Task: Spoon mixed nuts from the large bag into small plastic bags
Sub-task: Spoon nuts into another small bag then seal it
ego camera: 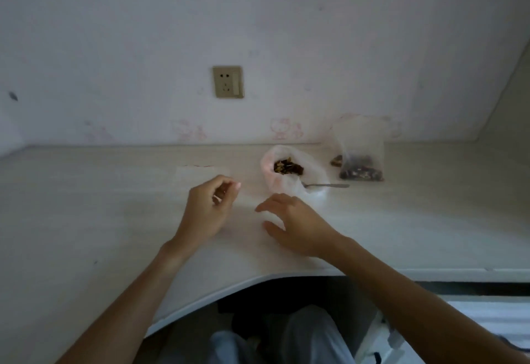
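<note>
The pale desk (pixel 86 206) carries everything. The large bag (pixel 289 174) is stood open, nuts showing, near the wall. To its right one small bag (pixel 360 160), already holding nuts, is propped upright, so at least one portion is judged done. A flat empty small bag (pixel 200 173) is left to be filled. The spoon (pixel 327 185) lies unused beside the large bag. The left hand (pixel 206 211) is curled, its contents unclear; the right hand (pixel 292 226) is relaxed, nothing grasped
</note>
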The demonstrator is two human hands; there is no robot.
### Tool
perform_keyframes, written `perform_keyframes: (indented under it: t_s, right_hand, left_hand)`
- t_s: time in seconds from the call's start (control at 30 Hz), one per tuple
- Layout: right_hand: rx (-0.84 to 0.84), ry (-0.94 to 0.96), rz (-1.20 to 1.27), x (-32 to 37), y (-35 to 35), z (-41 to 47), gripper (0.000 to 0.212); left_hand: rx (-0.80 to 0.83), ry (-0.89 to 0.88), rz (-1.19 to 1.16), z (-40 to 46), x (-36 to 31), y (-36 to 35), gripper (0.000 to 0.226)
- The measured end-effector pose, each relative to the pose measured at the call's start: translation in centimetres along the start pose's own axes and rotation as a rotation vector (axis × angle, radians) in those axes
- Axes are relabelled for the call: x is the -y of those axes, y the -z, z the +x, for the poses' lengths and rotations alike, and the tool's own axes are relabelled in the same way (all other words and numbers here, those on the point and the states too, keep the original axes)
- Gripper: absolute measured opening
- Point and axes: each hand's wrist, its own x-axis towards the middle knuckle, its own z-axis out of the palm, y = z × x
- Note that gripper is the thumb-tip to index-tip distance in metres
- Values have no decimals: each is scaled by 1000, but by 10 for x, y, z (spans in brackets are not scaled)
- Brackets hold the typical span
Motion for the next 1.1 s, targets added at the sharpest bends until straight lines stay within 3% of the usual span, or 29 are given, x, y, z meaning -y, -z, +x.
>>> perform_keyframes:
  t_s: [0.13, 0.27, 0.37, 0.43, 0.53, 0.6, 0.77, 0.87, 0.97, 1.1]
  right_hand:
    - [58, 141, -105, 8, -26, 17, 33]
    - [-23, 108, -32, 1, -34, 15, 29]
    - [-24, 90, -22, 0, -37, 18, 28]
    - [-18, 74, -16, 0, -38, 19, 27]
    - [-18, 47, -5, 2, -37, 20, 26]
    - [-22, 14, 27, 3, -37, 19, 26]
    - [5, -162, 157, 5, -32, 16, 43]
    - [-7, -301, 376, 9, -26, 15, 64]
    - [-162, -376, 720, 10, -15, 11, 77]
    - [-373, -480, 1153, 11, -2, 7, 63]
  left_hand:
    - [-153, 113, 417, 19, 39, 30, 25]
    - [-7, 480, 660, 28, 69, 38, 84]
    - [97, 542, 778, 26, 84, 33, 93]
    - [20, 449, 770, 26, 89, 34, 69]
    - [-98, 377, 560, 24, 87, 41, 26]
    - [-129, 359, 483, 22, 85, 44, 14]
    - [-307, 112, 198, 19, 60, 34, 14]
    - [-345, -119, 216, 15, 34, 21, 13]
    - [-313, -340, 319, 7, 15, 6, 12]
    - [-269, -539, 405, 3, 1, -11, 13]
